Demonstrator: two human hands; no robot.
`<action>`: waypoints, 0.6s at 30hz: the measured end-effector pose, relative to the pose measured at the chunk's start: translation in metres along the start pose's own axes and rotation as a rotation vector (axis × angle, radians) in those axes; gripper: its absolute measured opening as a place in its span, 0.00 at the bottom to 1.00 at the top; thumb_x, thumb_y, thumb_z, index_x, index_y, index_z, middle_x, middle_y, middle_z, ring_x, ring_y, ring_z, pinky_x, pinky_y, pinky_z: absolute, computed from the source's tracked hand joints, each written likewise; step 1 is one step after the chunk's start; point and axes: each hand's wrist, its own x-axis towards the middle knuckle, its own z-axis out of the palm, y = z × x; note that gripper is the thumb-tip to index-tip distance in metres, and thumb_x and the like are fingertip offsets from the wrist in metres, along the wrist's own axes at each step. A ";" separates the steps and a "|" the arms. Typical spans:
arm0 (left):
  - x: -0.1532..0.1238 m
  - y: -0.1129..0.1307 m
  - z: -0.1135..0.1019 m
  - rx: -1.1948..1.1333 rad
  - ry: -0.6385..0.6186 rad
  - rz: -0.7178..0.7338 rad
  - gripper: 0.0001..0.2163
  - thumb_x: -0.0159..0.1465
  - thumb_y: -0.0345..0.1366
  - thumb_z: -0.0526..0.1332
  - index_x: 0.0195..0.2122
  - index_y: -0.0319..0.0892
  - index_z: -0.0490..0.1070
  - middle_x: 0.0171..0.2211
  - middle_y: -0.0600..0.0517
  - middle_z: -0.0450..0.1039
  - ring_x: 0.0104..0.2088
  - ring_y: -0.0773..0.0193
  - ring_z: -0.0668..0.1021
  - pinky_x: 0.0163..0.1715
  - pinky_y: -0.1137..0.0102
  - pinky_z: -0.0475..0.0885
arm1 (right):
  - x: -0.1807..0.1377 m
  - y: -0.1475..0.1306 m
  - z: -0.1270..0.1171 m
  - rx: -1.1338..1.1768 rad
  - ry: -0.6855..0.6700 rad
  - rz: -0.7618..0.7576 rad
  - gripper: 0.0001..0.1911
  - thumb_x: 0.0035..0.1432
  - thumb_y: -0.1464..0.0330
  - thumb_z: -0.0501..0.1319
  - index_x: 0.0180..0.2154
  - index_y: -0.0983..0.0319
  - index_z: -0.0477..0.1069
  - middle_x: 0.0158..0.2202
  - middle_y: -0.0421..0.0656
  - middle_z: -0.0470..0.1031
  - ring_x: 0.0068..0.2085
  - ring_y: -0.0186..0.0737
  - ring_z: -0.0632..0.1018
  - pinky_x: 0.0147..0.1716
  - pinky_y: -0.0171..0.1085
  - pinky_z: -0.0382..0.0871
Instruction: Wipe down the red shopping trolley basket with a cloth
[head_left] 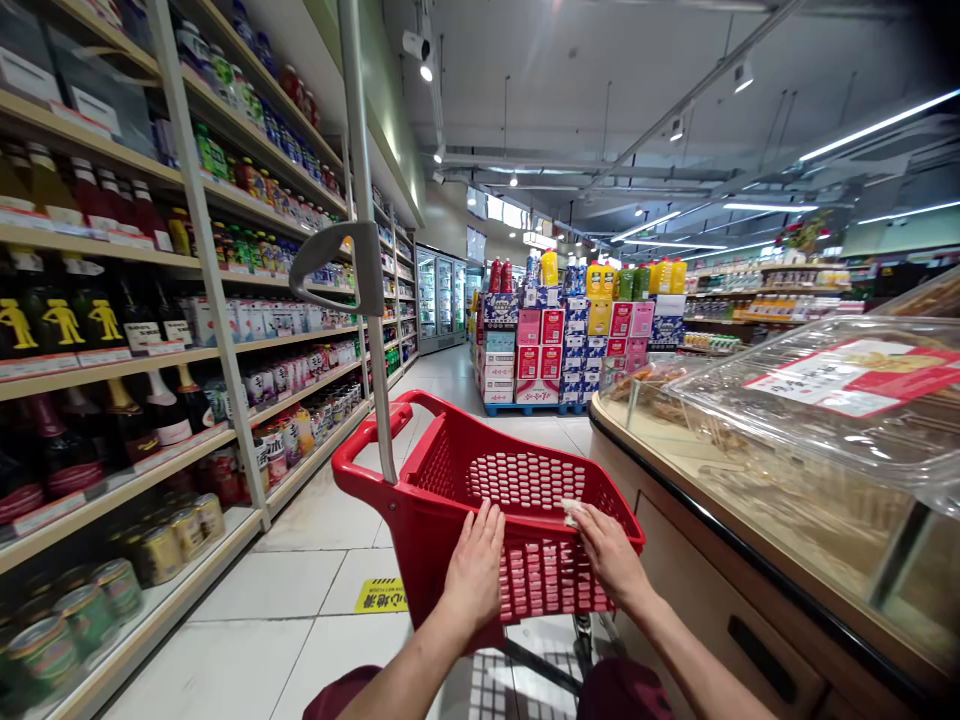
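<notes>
Head view: the red cart (429,570) stands before you. Your left hand (476,565) lies on its near rim (529,528), fingers straight, gripping nothing; your right hand (611,555) pinches a white wad (573,511) there. Bracing left, pressing evenly right should serve best.

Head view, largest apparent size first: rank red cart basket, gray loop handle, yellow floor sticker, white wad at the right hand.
Red cart basket
Gray loop handle
Yellow floor sticker
White wad, partly covered by right hand
</notes>
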 end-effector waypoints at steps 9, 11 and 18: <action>0.002 0.005 -0.002 0.003 0.004 -0.009 0.35 0.51 0.34 0.50 0.61 0.31 0.41 0.64 0.45 0.37 0.62 0.57 0.37 0.60 0.59 0.40 | 0.016 -0.045 0.007 0.045 0.029 0.039 0.20 0.59 0.66 0.46 0.52 0.57 0.64 0.53 0.43 0.66 0.53 0.41 0.65 0.52 0.46 0.60; 0.003 0.006 -0.002 0.025 -0.003 -0.001 0.35 0.51 0.33 0.50 0.61 0.31 0.41 0.64 0.45 0.38 0.62 0.57 0.37 0.60 0.59 0.40 | 0.011 -0.026 0.000 0.021 0.037 0.145 0.21 0.60 0.66 0.44 0.51 0.56 0.65 0.52 0.43 0.67 0.53 0.41 0.66 0.51 0.47 0.60; 0.005 0.010 -0.017 0.001 -0.050 -0.007 0.35 0.53 0.37 0.50 0.61 0.28 0.42 0.63 0.42 0.38 0.62 0.54 0.39 0.60 0.58 0.40 | 0.006 -0.033 0.014 -0.012 0.168 0.167 0.21 0.59 0.66 0.45 0.51 0.61 0.65 0.54 0.47 0.64 0.56 0.44 0.61 0.54 0.50 0.56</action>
